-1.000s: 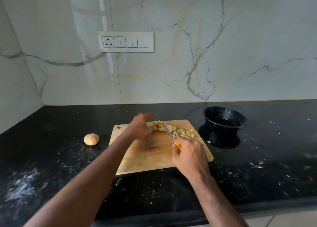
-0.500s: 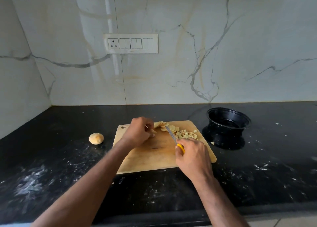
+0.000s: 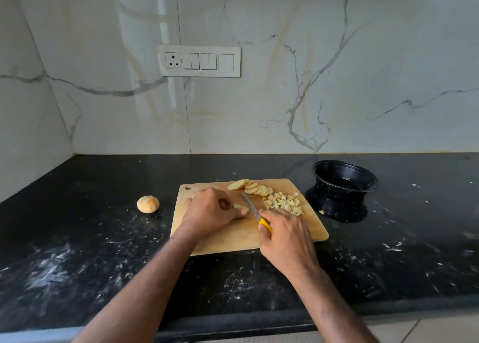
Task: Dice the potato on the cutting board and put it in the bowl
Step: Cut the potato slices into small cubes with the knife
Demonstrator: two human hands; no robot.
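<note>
Fingers [image 3: 234, 208] of the left hand [image 3: 207, 210] pinch a potato slice [image 3: 241, 207] on the cutting board [image 3: 233, 239]; the right hand [image 3: 286, 239] grips the knife [image 3: 252, 209] just beside them, diced pieces [image 3: 283, 204] and bowl [image 3: 343, 180] beyond.

A home kitchen is being shown: a black granite counter [image 3: 77, 239], a marble backsplash [image 3: 337, 83] and a switch panel [image 3: 199, 61] are being seen at the far wall.

Potato, sliced and part diced, on the cutting board [image 3: 233, 239]
Pale slices [image 3: 252, 187] fanned at its far edge; dice [image 3: 283, 204] heaped right; black bowl [image 3: 344, 180] beyond its right edge.
</note>
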